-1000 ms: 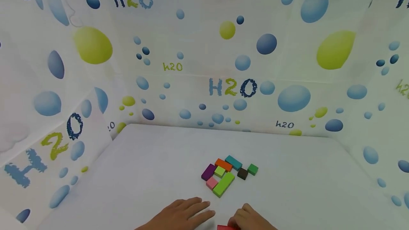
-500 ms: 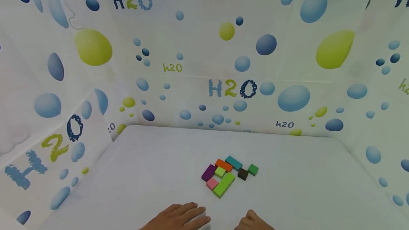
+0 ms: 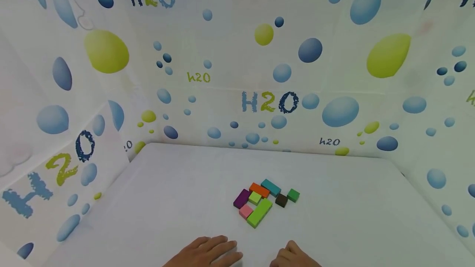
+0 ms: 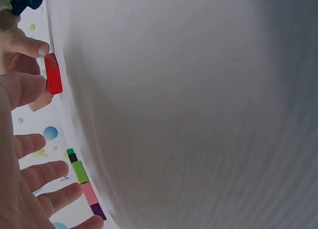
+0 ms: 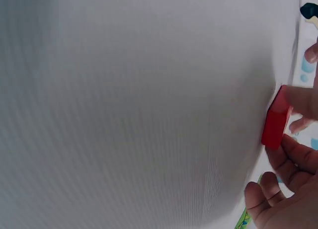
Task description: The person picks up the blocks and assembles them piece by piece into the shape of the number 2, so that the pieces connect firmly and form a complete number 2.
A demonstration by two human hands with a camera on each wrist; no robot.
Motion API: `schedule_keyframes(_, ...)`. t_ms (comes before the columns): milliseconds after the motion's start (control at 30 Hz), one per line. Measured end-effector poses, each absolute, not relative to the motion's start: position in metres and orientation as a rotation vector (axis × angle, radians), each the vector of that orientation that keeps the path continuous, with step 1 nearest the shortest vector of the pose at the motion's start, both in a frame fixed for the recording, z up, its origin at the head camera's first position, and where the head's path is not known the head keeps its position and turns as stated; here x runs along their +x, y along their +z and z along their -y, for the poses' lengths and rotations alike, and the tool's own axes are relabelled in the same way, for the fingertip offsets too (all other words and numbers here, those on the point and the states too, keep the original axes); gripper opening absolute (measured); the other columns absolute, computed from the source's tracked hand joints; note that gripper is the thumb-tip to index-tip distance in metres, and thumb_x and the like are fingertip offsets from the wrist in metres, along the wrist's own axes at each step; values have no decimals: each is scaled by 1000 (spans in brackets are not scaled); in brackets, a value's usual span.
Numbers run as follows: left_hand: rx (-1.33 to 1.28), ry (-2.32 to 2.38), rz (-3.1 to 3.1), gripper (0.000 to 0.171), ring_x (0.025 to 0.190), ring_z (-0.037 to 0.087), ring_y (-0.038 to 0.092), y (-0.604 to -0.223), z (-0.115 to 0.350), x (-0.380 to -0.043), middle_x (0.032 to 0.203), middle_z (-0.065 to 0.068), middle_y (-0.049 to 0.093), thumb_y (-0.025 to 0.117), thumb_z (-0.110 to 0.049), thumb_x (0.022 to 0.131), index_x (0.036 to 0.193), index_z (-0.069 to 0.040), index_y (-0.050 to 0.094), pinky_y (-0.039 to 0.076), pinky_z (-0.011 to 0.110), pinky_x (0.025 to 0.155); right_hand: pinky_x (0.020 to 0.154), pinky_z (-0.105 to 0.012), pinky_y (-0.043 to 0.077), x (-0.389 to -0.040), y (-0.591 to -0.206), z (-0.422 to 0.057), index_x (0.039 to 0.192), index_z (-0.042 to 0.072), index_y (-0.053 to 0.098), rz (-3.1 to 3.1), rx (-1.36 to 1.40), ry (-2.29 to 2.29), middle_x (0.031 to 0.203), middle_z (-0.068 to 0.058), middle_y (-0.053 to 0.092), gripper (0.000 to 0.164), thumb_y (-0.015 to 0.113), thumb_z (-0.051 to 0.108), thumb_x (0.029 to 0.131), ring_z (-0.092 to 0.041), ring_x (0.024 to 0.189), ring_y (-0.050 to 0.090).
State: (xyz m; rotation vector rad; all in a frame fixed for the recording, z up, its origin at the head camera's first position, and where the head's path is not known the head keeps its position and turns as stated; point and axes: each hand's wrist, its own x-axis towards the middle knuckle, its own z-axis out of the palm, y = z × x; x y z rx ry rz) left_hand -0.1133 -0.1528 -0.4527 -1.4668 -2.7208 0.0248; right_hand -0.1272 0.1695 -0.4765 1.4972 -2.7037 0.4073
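Note:
My right hand (image 3: 295,255) holds a red block (image 5: 276,120), with the thumb at one end and a finger at the other, as the right wrist view shows. The same block lies below the edge of the head view. My left hand (image 3: 204,252) is low over the table, palm down and fingers spread. In the left wrist view its thumb is close to the red block; whether they touch I cannot tell. Ahead of both hands lies a cluster of coloured blocks, among them a long lime block (image 3: 259,213), a pink block (image 3: 245,211) and a purple block (image 3: 241,198).
Orange (image 3: 259,190), teal (image 3: 270,187) and small yellow-green (image 3: 255,197) blocks belong to the cluster. A dark brown block (image 3: 281,200) and a green block (image 3: 293,195) lie at its right. The white table (image 3: 167,193) ends at a patterned curtain (image 3: 230,52).
Both hands have drawn slightly back toward the person, and the red block has slipped out of the head view. The cluster of blocks has stayed as it was.

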Motion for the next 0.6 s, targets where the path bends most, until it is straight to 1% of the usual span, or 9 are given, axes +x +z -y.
schedule_keyframes(167, -1453, 26, 2734, 65, 133, 15, 53, -448, 150, -116, 152, -10, 49, 37, -69, 99, 153, -33, 39, 56, 38, 96, 71, -13, 40, -129, -461, -160, 109, 21, 71, 3060, 1242, 605, 85, 23, 49, 34, 68, 50, 93, 4, 85, 36)
schedule_keyframes(367, -1440, -18, 2777, 70, 135, 18, 51, -439, 145, -124, 154, -6, 48, 37, -71, 98, 154, -29, 39, 55, 41, 98, 78, -16, 49, -141, -444, -151, 120, 23, 69, 3160, 1140, 716, 93, 22, 53, 46, 77, 52, 85, 1, 90, 37)
schedule_keyframes(467, -1410, -85, 2825, 76, 137, 20, 48, -433, 142, -129, 156, -4, 46, 39, -74, 95, 156, -28, 37, 53, 44, 101, 81, -17, 51, -147, -440, -150, 122, 24, 66, 3152, 1140, 788, 100, 20, 57, 45, 76, 51, 87, -1, 93, 39)
schedule_keyframes(600, -1355, -243, 2876, 74, 140, 23, 45, -426, 139, -136, 158, -3, 43, 45, -69, 97, 158, -28, 34, 50, 49, 104, 83, -20, 51, -154, -437, -148, 125, 24, 63, 3142, 1103, 875, 110, 17, 58, 40, 69, 49, 94, -4, 100, 39)
